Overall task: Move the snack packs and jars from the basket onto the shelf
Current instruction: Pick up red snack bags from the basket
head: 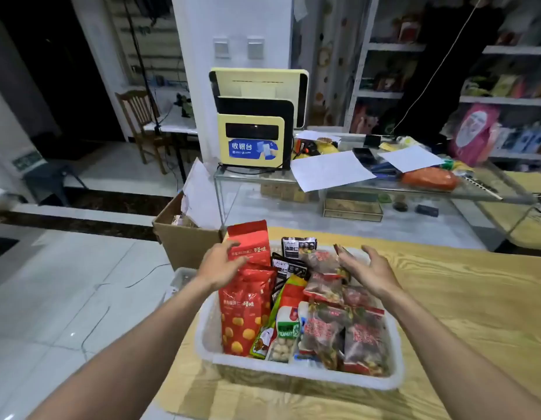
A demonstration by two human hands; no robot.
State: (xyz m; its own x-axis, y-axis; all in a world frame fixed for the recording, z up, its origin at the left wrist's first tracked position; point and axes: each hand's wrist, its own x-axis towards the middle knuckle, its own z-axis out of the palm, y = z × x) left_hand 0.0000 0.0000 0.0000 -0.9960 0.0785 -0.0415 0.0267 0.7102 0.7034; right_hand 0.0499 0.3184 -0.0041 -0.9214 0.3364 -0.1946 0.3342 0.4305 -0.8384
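A white plastic basket (296,375) sits on a wooden table and is full of snack packs. Two tall red packs (248,310) stand at its left side. Black packs (289,265) lie at the back, a green-and-white peanut pack (286,334) in the middle, and several clear packs with red labels (345,331) on the right. My left hand (222,266) hovers open over the red packs, fingertips at the rear red pack. Above the clear packs at the back right, my right hand (367,272) is spread open. No jars are visible.
A glass counter (384,189) with papers, an orange bag and a yellow cashier terminal (252,140) stands behind the table. White shelves (505,100) with goods line the right wall. A cardboard box (184,234) sits on the tiled floor at left.
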